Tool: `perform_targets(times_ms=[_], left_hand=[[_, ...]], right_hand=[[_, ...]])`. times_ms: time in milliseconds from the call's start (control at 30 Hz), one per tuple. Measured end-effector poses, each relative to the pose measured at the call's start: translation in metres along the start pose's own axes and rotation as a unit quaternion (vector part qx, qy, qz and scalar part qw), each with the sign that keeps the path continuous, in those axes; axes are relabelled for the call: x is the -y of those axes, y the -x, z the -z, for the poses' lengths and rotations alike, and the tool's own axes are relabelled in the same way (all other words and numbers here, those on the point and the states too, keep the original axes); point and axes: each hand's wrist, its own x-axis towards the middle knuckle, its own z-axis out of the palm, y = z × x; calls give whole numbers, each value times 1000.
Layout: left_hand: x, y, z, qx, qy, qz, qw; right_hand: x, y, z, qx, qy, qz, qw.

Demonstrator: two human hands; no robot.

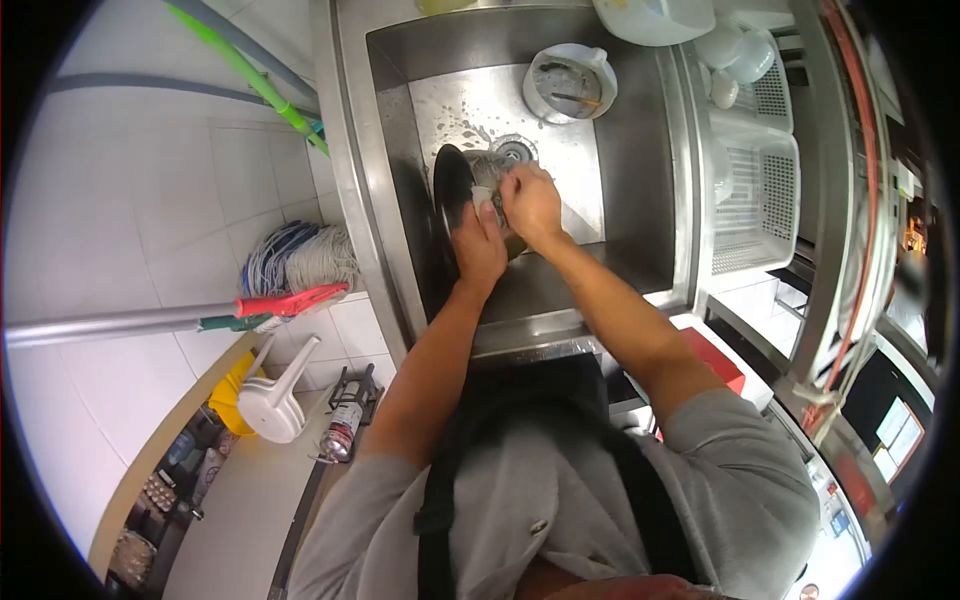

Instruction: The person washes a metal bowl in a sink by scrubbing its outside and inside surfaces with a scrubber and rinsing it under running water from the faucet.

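Observation:
Over the steel sink (640,180), my left hand (482,245) is closed on a pot-like vessel with a round black end (453,185). Its thumb lies along a small whitish part (481,194) of the vessel, whose exact kind I cannot tell. My right hand (532,207) is closed, fingers curled against the vessel's greyish, shiny side; whatever they hold is hidden. Behind the hands is the sink drain (514,149). Farther back stands a white pot (571,84) with liquid and a brownish utensil inside.
White plastic baskets (757,200) line the right side, with white bowls (735,50) in the rear one. A white container (655,18) sits on the back rim. To the left are a mop head (300,260), a red-ended pole (290,302) and a green pole (245,70).

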Motion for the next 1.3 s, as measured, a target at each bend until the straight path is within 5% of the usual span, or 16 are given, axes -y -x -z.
perform_targets(times_ms=[133,367,467,667,767,833,1000,1033,1100,1200,1300], left_hand=[[7,-1,-1,56,-9,-6,998],[4,-9,-1,-3,80,-23,997],[-6,-7,-1,14,65,9,998],[-18,-29,0,6,61,28,998],[-17,-32,-10,-5,74,29,997],[-1,-32,-14,-20,89,27,995],[-9,-35,-8,19,86,68,994],[-12,-33,-5,7,76,65,995],[-18,-32,-13,-6,66,52,996],[-5,-45,-13,22,75,99,992],[-10,-57,-11,39,61,145,987]], right_hand=[[-73,-103,-69,220,126,-53,966],[18,-30,-11,49,-107,0,993],[-26,-102,-67,156,-14,-118,981],[6,-11,6,43,-112,-14,993],[-58,-55,-28,144,-26,-170,974],[-85,-88,-86,207,74,-127,967],[-19,-13,-13,44,-111,-75,990],[-27,-13,-1,74,-149,-160,973],[-101,-52,-43,178,44,-166,969],[-73,-72,-68,83,34,-81,993],[-23,-25,-11,59,-40,-79,994]])
